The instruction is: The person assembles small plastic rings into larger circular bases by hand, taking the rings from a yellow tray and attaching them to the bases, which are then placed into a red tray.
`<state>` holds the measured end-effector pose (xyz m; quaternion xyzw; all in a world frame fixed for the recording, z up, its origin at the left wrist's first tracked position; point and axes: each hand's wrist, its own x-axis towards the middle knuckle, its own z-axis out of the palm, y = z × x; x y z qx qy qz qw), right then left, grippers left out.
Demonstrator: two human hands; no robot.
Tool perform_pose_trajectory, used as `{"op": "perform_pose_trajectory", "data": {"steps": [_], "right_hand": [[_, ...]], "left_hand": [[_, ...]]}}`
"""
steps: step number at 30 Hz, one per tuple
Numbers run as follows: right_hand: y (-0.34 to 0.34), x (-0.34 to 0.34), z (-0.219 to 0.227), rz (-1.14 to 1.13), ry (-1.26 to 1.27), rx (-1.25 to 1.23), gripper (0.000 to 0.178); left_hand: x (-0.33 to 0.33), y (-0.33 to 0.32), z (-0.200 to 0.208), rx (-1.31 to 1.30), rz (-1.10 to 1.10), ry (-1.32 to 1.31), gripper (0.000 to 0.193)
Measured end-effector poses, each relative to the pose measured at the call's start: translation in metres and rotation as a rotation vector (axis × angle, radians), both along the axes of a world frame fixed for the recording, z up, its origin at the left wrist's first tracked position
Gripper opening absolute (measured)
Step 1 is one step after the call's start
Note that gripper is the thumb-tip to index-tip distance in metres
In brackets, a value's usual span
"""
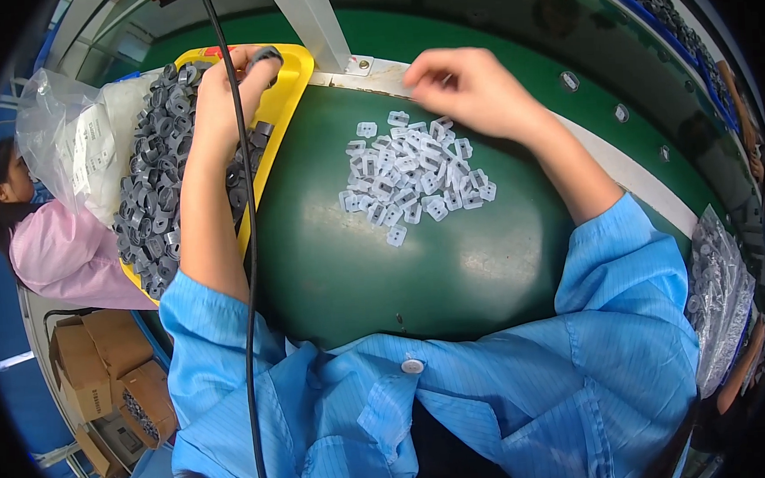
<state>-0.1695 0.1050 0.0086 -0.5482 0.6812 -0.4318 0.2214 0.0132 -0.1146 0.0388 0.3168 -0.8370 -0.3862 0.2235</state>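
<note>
My left hand is over the far end of a yellow tray heaped with dark grey ring-shaped plastic parts. Its thumb and fingers are closed on one dark grey ring-shaped part. My right hand hovers above the far edge of the green table, beyond a loose pile of small translucent white plastic pieces. The fingers of that hand are curled together and slightly blurred. What they hold, if anything, cannot be made out.
A black cable hangs in front of my left forearm. Beyond a pale rail runs a green belt carrying several small parts. Clear bags lie left and right. A person in pink sits at left, near cardboard boxes.
</note>
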Motion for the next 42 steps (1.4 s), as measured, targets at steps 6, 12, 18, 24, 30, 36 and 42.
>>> {"op": "perform_pose_trajectory", "data": {"steps": [6, 12, 18, 24, 30, 36, 42], "right_hand": [[-0.014, 0.011, -0.013, 0.089, 0.421, -0.026, 0.016], [-0.001, 0.0, -0.008, -0.003, 0.232, 0.091, 0.017], [-0.008, 0.005, 0.006, 0.125, 0.311, 0.228, 0.029], [-0.006, 0.005, 0.004, -0.006, 0.26, 0.214, 0.025], [-0.005, 0.021, 0.01, -0.056, -0.516, -0.063, 0.021], [-0.002, 0.021, 0.004, -0.21, -0.189, -0.083, 0.02], [0.001, 0.027, 0.011, -0.121, 0.284, -0.306, 0.016]], "left_hand": [[-0.017, 0.068, -0.008, 0.794, -0.136, 0.262, 0.027], [-0.024, 0.067, -0.038, 1.054, -0.149, 0.377, 0.027], [-0.02, 0.074, -0.038, 0.953, -0.132, 0.397, 0.026], [-0.026, 0.092, -0.04, 0.791, -0.078, 0.308, 0.017], [-0.024, 0.103, -0.038, 0.63, -0.162, 0.26, 0.023], [-0.023, 0.104, -0.039, 0.568, -0.351, 0.308, 0.032], [-0.027, 0.103, -0.052, 0.242, -0.269, 0.429, 0.037]]}}
